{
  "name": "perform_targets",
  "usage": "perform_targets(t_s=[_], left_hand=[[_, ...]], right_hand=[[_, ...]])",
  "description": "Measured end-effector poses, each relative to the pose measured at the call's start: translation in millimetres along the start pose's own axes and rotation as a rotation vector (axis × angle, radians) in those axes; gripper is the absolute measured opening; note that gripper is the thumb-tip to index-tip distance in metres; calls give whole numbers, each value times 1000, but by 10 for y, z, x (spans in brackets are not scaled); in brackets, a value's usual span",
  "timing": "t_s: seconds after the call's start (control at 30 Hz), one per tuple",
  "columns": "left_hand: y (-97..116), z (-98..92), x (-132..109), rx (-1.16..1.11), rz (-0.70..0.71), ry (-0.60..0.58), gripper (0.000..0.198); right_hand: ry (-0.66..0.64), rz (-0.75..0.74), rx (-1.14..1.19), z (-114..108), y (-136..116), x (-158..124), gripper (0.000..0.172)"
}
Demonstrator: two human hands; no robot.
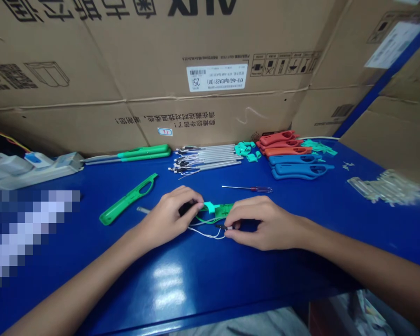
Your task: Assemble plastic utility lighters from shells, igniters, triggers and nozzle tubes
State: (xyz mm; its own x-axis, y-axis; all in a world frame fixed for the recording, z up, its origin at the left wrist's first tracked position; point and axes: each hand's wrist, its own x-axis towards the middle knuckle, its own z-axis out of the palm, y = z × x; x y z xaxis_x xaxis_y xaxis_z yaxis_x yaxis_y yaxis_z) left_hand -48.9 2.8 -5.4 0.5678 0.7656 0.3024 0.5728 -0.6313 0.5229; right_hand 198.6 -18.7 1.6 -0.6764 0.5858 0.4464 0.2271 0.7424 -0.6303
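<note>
Pinch, my left hand (171, 211): turquoise plastic tab (209, 207).
Pinch, my right hand (271, 226): black-and-white connector (223, 227).
Red-handled screwdriver (254, 189): twelve o'clock from right hand.

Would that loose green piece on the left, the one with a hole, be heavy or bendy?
The green piece is probably light, because it looks like a hollow shell. It seems stiff, holding its long shape. It might slide if pushed, since the blue table looks shiny.

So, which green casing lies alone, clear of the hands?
The slanted green casing, left of the left hand; the paired green casings lie near the cardboard, the partly hidden green casing at the right hand.
</note>
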Motion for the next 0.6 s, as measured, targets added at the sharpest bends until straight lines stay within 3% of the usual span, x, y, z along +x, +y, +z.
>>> perform_targets(t_s=[0.27,0.6], left_hand=[[-18,-50,-45,-62,-120,48,17],[-53,-95,-51,144,-132,37,16]], right_hand=[[154,-89,-56,-18,36,38,8],[311,-178,-135,-12,92,50,12]])
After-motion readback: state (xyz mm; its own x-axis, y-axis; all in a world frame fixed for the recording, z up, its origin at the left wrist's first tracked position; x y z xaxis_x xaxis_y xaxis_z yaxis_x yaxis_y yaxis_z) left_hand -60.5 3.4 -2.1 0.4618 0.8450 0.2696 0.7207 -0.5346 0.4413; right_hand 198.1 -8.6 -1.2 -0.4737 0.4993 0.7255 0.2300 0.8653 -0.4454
